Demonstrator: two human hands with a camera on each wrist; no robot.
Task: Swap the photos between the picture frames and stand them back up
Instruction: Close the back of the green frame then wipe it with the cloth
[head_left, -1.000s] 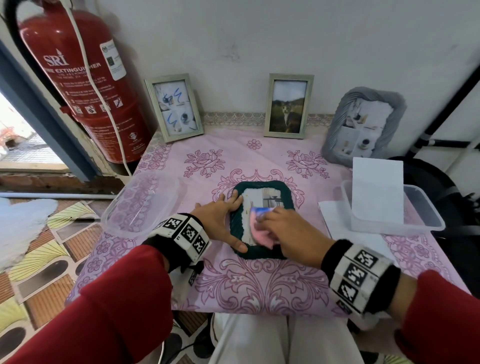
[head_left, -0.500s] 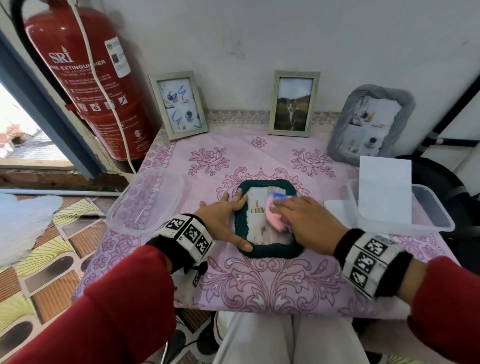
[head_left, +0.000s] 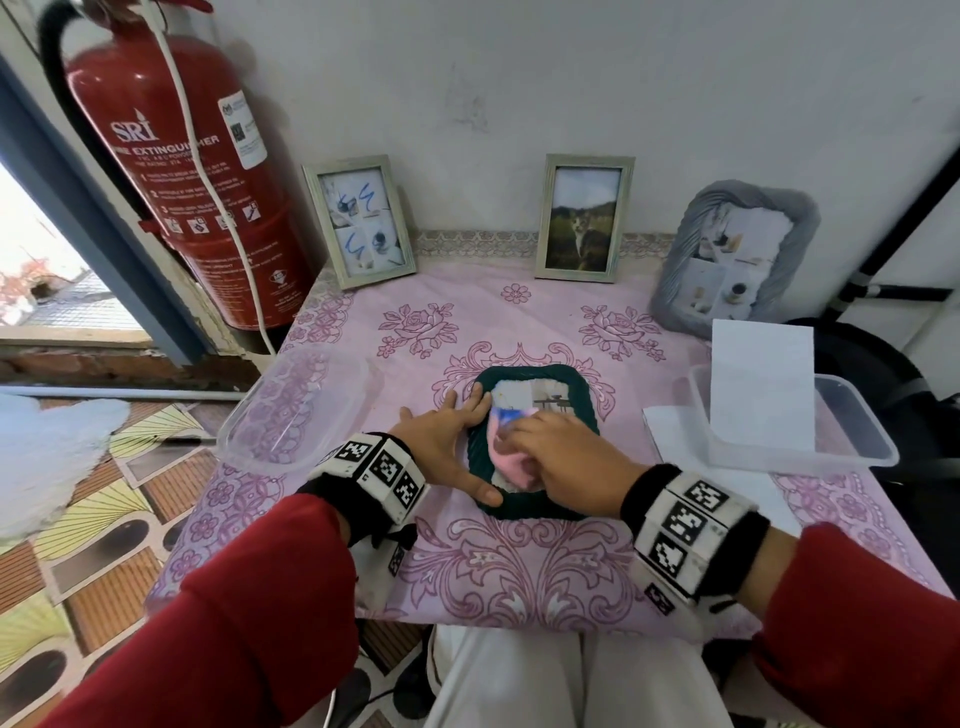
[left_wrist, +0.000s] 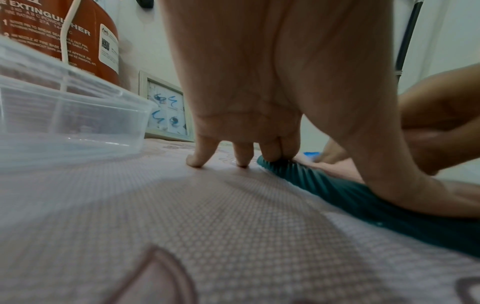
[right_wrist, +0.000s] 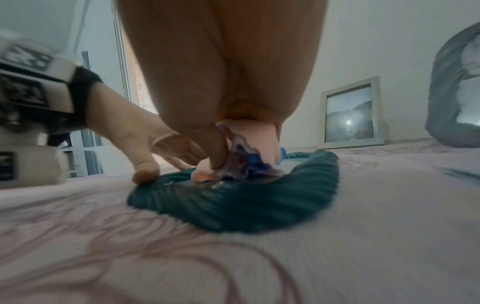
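Two hands on the green frame (head_left: 535, 441) at mid-table: left hand (head_left: 447, 441) flat, bracing; right hand (head_left: 566, 457) clutching a pink cloth (head_left: 506, 457) — now swept back leftward, swap not begun.

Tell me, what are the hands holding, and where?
The right hand grips a pink and blue cloth, bunched under its fingers. The left hand holds nothing, pressing the green frame's left edge.
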